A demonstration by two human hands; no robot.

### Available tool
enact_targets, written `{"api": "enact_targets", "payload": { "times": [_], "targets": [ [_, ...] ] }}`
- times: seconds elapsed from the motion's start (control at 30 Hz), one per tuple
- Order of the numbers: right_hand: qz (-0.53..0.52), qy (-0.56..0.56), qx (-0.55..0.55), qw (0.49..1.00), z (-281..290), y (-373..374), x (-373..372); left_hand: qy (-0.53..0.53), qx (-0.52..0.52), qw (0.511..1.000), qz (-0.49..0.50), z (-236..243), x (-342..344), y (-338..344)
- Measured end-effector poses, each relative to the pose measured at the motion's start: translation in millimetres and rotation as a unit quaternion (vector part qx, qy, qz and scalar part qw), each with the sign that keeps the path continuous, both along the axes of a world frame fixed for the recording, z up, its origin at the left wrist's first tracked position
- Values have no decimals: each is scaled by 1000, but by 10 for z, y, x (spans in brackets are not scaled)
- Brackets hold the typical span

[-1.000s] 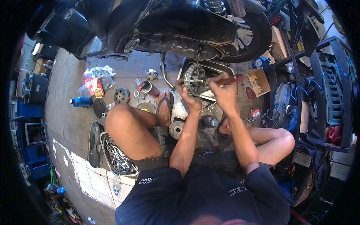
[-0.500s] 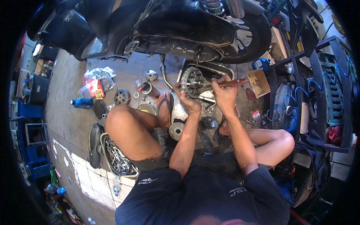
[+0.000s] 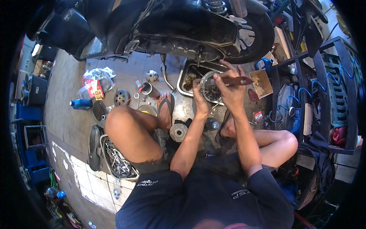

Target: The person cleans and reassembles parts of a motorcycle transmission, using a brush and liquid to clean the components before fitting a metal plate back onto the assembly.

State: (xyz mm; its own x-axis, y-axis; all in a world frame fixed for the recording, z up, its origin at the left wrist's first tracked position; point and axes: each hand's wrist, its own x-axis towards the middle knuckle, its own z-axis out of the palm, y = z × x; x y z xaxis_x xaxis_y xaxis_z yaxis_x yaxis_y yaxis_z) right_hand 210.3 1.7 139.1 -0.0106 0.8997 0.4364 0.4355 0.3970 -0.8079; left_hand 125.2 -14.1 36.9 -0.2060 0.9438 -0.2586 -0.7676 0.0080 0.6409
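Observation:
My left hand (image 3: 201, 100) is closed round the near-left edge of a round, finned metal pulley (image 3: 206, 84), which is tilted up in front of me. My right hand (image 3: 231, 91) grips a paintbrush (image 3: 240, 81) by its reddish-brown handle, with some fingers stretched out beyond it. Its thumb side lies against the pulley's right rim. The bristles are hidden behind the hand and pulley. Just beyond is a shallow metal tray (image 3: 182, 81) with dark, dirty contents. Another round metal pulley part (image 3: 177, 132) lies on the floor between my legs.
A scooter (image 3: 183, 28) stands across the far side. To the left are a tray of tools (image 3: 119, 162), a blue bottle (image 3: 81, 104) and a drilled round plate (image 3: 122, 98). A cardboard box (image 3: 262, 82) and a dark rack (image 3: 305, 87) stand right. A dark jar (image 3: 212, 124) sits near my foot.
The pulley has been turned, so its fins face differently and it looks more like a ring. My right hand has rolled over with the paintbrush, fingers now raised, closer against the pulley.

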Motion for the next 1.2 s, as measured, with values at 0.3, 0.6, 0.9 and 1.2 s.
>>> {"api": "enact_targets", "payload": {
  "times": [0.3, 0.6, 0.9, 1.2],
  "targets": [
    [147, -240, -37, 959, -79, -101, -16, -216, -28, 976, 10, -91, -262, 34],
    [95, -155, 63, 981, -88, 122, 76, -74, -14, 997, -15, -134, -105, 45],
    [-64, -22, -17, 998, -229, 291, 455, 136, 17, 990, 45, -262, -163, 79],
    [-163, 161, -167, 959, -630, 431, 486, 495, 108, 862, 38, 148, -274, -20]
  ]
}}
